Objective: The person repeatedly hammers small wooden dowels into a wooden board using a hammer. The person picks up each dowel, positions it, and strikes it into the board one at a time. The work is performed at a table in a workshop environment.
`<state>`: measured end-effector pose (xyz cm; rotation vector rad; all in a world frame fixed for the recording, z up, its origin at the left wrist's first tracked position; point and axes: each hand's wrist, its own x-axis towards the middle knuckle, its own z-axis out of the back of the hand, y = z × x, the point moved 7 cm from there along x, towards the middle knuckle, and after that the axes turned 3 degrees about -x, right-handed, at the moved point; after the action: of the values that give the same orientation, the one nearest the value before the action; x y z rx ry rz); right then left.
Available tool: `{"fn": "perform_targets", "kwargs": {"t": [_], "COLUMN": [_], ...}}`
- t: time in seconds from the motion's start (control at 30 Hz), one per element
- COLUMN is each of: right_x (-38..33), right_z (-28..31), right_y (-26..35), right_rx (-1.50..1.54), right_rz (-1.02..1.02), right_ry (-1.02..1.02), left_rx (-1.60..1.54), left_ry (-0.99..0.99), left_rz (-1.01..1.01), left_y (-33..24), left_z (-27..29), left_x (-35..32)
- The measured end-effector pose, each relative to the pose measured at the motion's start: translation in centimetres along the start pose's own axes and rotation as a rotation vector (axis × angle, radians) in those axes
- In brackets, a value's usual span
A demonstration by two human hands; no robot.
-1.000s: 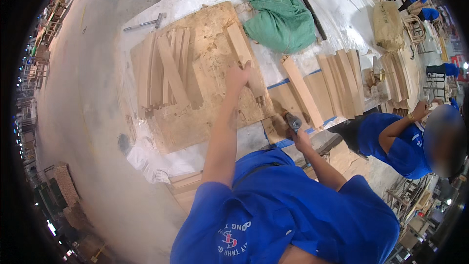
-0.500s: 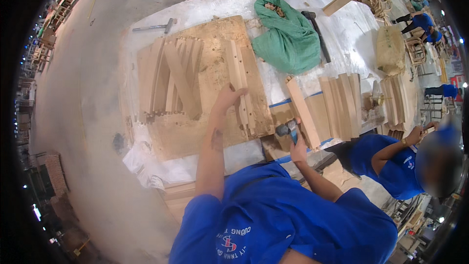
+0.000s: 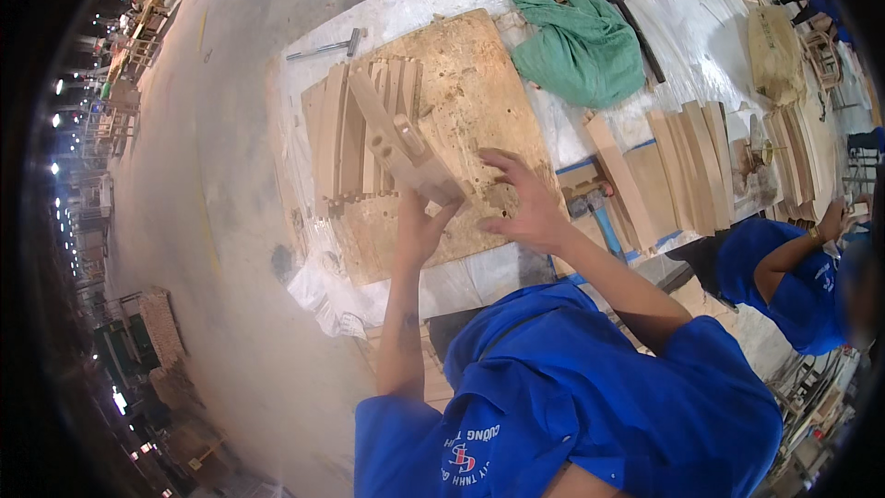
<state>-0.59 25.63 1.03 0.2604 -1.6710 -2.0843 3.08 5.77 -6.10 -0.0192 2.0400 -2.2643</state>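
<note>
My left hand (image 3: 422,226) is closed on the near end of a wooden piece (image 3: 412,149) with slots cut in it, held tilted above the board. Beyond it lies a stack of wooden slats (image 3: 341,138), some partly hidden by the held piece. My right hand (image 3: 527,206) hovers over the plywood board (image 3: 466,65) with fingers spread, holding nothing. To its right, a hammer (image 3: 604,221) with a blue handle rests beside a pale wooden slat (image 3: 619,184).
A green sack (image 3: 581,55) with wood scraps stands at the far side, next to a long dark-handled hammer (image 3: 636,32). More slats (image 3: 687,166) lie to the right, near a co-worker in blue (image 3: 784,277). Another metal hammer (image 3: 327,48) is at the far left, and white cloth (image 3: 323,300) hangs at the near left corner.
My right hand has let go of the hammer and moved left over the board. My left hand has lifted the wooden piece off the board and swung it left. The view has shifted.
</note>
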Motion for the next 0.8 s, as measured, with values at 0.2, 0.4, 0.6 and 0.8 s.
{"fn": "perform_targets", "kwargs": {"t": [0.2,0.4,0.6,0.8], "right_x": [3.4,1.4,1.7,1.9], "right_z": [-4.8,-8.5,-8.8,-6.6], "right_y": [5.7,3.6,2.4,1.1], "right_rx": [0.454,0.705,0.682,0.695], "right_rz": [0.049,-0.019,-0.035,-0.091], "right_ry": [0.342,0.442,0.319,0.299], "left_rx": [0.204,0.442,0.023,0.107], "left_ry": [-0.025,0.124,-0.067,-0.252], "left_rz": [0.028,0.231,0.136,0.038], "left_y": [0.6,2.5,1.6,1.0], "left_z": [0.8,1.4,1.7,2.9], "left_x": [-4.4,-7.1,-7.4,-7.4]}}
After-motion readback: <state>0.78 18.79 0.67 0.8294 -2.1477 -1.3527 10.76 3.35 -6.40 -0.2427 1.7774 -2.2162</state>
